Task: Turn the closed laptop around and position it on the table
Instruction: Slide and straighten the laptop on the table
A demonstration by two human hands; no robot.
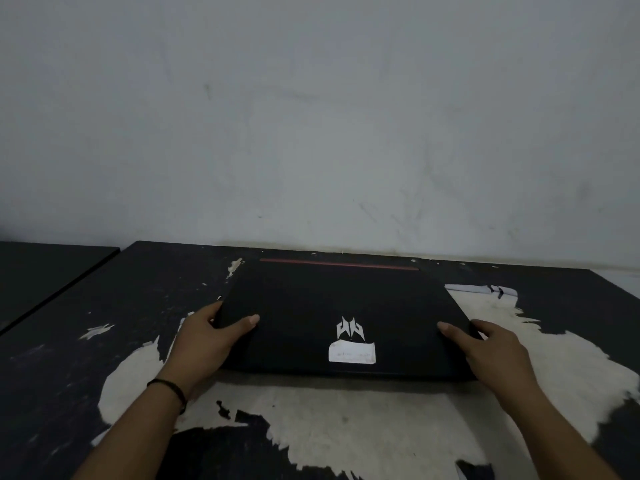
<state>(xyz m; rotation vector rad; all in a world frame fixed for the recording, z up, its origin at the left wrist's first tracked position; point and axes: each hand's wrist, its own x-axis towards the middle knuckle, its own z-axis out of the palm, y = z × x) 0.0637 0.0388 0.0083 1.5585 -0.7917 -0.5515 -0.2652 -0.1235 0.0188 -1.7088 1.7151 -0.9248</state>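
A closed black laptop [332,299] lies flat on the table [69,341], with a silver logo and a white sticker on its lid and a red strip along its far edge. My left hand [204,344] grips the laptop's left side, thumb on the lid and fingers around the edge. My right hand [491,355] grips the right side the same way, thumb on top. The laptop's near edge faces me.
The table is black with large patches of peeled, pale surface [346,420] near me. A grey wall [311,116] rises right behind the laptop. A second dark tabletop [41,271] stands at the far left, split off by a gap.
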